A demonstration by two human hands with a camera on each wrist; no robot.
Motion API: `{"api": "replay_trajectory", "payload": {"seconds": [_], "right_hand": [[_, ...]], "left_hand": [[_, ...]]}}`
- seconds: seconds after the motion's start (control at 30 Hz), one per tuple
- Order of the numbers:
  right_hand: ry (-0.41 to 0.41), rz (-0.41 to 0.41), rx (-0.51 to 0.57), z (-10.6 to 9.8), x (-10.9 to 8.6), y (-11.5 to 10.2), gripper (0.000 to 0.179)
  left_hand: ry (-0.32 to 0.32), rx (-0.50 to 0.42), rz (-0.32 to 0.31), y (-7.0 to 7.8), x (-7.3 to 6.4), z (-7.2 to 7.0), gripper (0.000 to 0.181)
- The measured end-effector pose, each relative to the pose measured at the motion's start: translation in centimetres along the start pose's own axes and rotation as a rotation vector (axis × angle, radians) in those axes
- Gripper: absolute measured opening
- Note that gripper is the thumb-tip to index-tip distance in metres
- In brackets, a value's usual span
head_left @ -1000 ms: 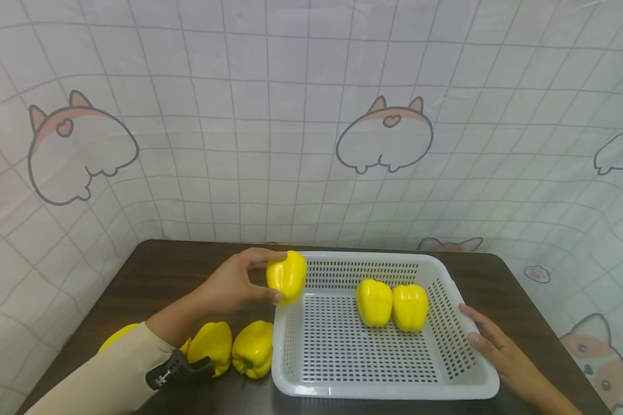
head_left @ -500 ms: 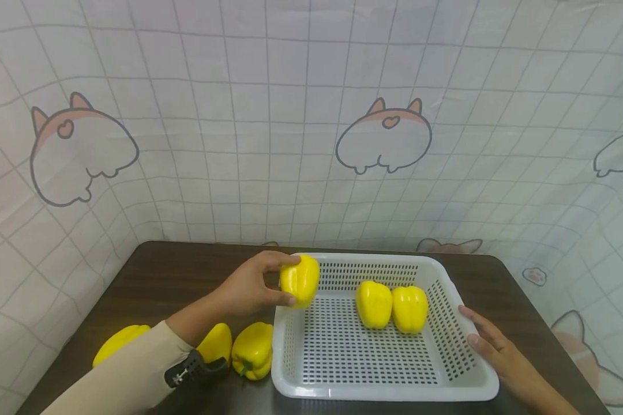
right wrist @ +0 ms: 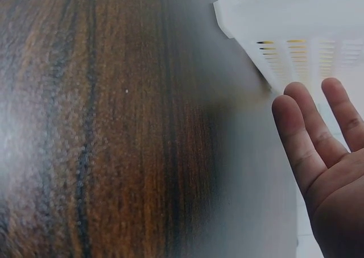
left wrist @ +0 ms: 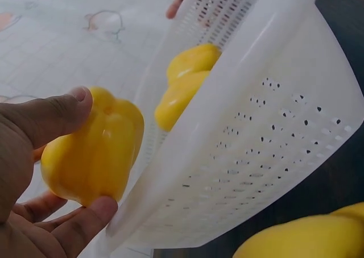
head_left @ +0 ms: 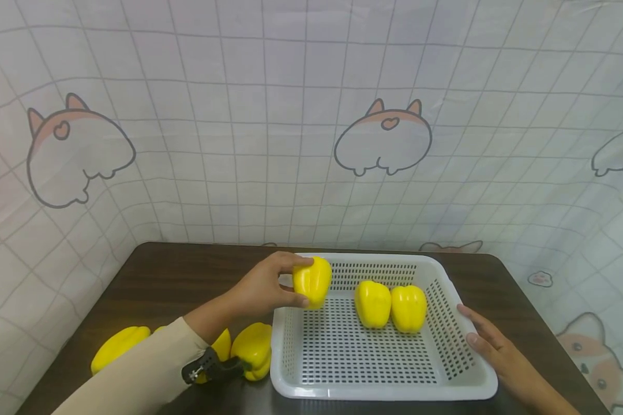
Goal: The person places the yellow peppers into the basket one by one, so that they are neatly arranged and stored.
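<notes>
The left hand [head_left: 265, 283] pinches a glossy, lobed yellow pepper [head_left: 314, 283] over the left end of a slotted plastic basket [head_left: 384, 393], the right hand [head_left: 494, 349] straight-fingered at its other end.

A sleeve [head_left: 135, 369] partly hides peppers [head_left: 115, 349]; right forearm [head_left: 537, 392] cropped.

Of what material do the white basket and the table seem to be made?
White basket: probably plastic, smooth and slightly glossy, judging by its moulded openings and highlights. Table: wood or wood-look laminate, which I cannot tell; dark streaky grain and a soft sheen show.
</notes>
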State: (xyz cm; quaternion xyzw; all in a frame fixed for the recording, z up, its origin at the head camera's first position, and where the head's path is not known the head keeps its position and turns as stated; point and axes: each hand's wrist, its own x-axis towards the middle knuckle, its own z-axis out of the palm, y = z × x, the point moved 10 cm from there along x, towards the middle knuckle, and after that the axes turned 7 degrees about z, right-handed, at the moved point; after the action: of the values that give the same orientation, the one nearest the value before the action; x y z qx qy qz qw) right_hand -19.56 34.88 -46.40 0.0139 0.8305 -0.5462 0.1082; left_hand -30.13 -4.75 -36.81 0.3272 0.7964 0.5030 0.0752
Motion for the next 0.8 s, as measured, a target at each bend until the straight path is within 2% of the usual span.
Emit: {"api": "replay_trajectory", "payload": {"seconds": [0.27,0.47,0.8], "right_hand": [[0.000,0.026,0.020,0.0,0.1,0.2,0.061],[-0.004,0.012,0.039,0.0,0.2,0.2,0.060],[0.008,0.055,0.026,0.1,-0.1,0.3,0.061]], "left_hand": [[0.018,0.005,-0.093,-0.4,0.6,0.9,0.080],[-0.007,0.060,-0.067,-0.3,1.0,1.7,0.080],[-0.026,0.155,-0.046,-0.3,1.7,2.5,0.078]]}}
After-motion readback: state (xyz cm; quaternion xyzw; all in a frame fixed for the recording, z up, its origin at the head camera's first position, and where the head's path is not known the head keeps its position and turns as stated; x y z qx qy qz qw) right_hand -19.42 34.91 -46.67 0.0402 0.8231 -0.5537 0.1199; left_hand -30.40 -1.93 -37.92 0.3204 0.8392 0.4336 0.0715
